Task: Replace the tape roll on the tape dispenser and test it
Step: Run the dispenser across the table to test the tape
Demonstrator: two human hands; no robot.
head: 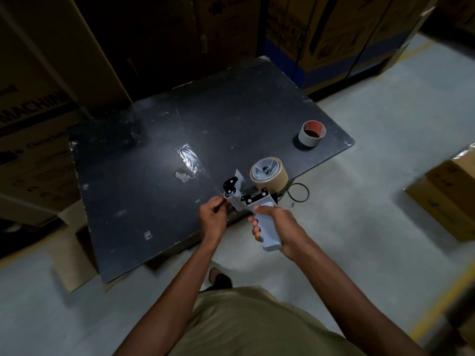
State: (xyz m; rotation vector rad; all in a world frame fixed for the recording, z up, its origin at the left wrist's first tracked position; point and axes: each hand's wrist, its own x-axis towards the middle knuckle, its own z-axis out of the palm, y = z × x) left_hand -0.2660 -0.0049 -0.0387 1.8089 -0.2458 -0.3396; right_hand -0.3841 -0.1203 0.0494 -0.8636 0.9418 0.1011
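A grey hand-held tape dispenser (246, 199) hangs over the near right edge of the black table (154, 214). A brown tape roll (272, 173) sits on its hub. My right hand (275, 224) grips the grey handle. My left hand (213, 217) is at the dispenser's front roller, its fingers pinching something thin there, probably the tape's end. An empty cardboard tape core (311, 133) with a red inside stands near the table's far right corner.
A crumpled strip of clear tape (187, 158) is stuck on the table's middle. Cardboard boxes (33, 140) are stacked to the left and behind. Another box (447, 199) sits on the floor at right. A black cable loop (298, 192) lies by the table's right edge.
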